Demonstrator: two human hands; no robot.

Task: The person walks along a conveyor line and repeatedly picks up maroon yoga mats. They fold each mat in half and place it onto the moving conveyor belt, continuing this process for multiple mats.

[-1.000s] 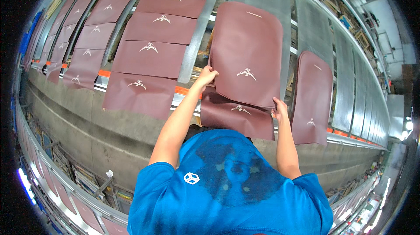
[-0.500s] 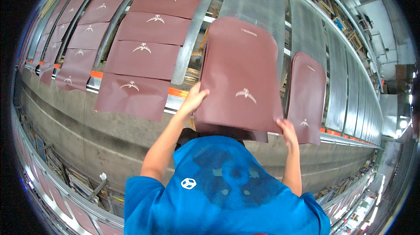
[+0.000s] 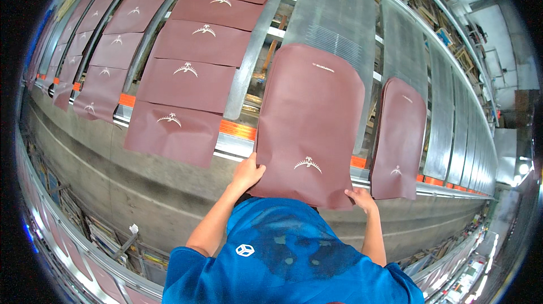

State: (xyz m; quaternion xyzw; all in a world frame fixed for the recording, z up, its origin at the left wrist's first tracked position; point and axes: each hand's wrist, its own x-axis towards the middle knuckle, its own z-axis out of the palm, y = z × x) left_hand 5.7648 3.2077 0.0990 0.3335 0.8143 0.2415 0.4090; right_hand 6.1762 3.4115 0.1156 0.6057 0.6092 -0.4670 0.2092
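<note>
A maroon leather-like sheet [image 3: 311,117] with rounded far corners lies before me on a grey metal panel [image 3: 328,7]. A pale emblem is printed near its front edge, and a small line of print near its far end. My left hand [image 3: 248,173] is closed on its left edge near the front. At the front right corner, my right hand [image 3: 361,198] pinches the sheet between thumb and fingers. The front edge overhangs the table, close to my blue shirt. How many sheets lie underneath is hidden.
Right of it sits a rounded maroon stack [image 3: 399,140], overhanging the front rail [image 3: 452,195]. Overlapping maroon sheets [image 3: 192,80] with pale emblems cover the panels to the left. Slatted gaps separate the panels. Behind me runs another rail [image 3: 96,259].
The sheet has come nearer to me and now lies flatter, its emblem lower in view. Both hands have moved down with it. The darker layer beneath its front edge is now covered.
</note>
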